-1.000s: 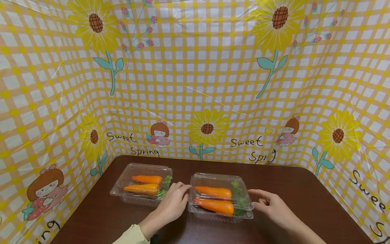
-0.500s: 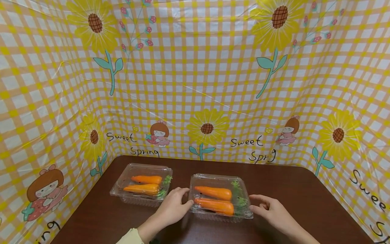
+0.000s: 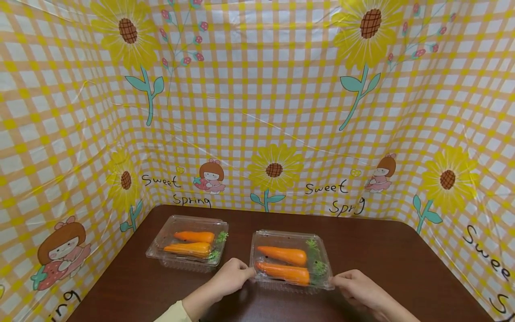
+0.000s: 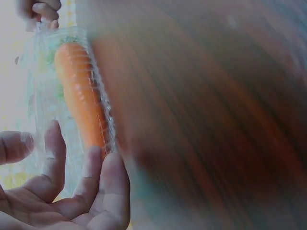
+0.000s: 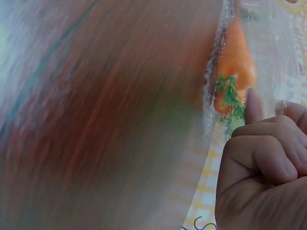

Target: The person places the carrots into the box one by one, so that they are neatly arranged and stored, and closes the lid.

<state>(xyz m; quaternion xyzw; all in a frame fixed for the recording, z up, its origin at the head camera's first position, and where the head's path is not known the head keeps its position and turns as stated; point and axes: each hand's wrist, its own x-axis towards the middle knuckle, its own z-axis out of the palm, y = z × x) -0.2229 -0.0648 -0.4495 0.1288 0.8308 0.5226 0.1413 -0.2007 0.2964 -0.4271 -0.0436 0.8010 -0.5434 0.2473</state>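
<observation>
A clear plastic clamshell box (image 3: 289,235) with its lid down sits in front of me. Inside lie two orange carrots (image 3: 281,255) with green tops toward the right. My left hand (image 3: 231,277) pinches its front left corner; in the left wrist view the fingertips (image 4: 112,165) meet the ribbed side below the rim, thumb (image 4: 14,146) at the lid edge. At the front right corner, my right hand (image 3: 356,288) pinches the rim between thumb and bent index finger. The right wrist view shows its other fingers (image 5: 259,153) curled beside the carrot greens (image 5: 232,96).
A second clear clamshell box (image 3: 197,222), also lidded with carrots (image 3: 189,248) inside, stands to the left on the dark brown table (image 3: 370,241). A yellow checked cloth (image 3: 241,112) with sunflowers walls in the back and both sides.
Both hands have slid from the box's sides toward its front corners, where thumbs and fingers now pinch the rim. The lid's front edge has come down onto the base. The left box has not moved.
</observation>
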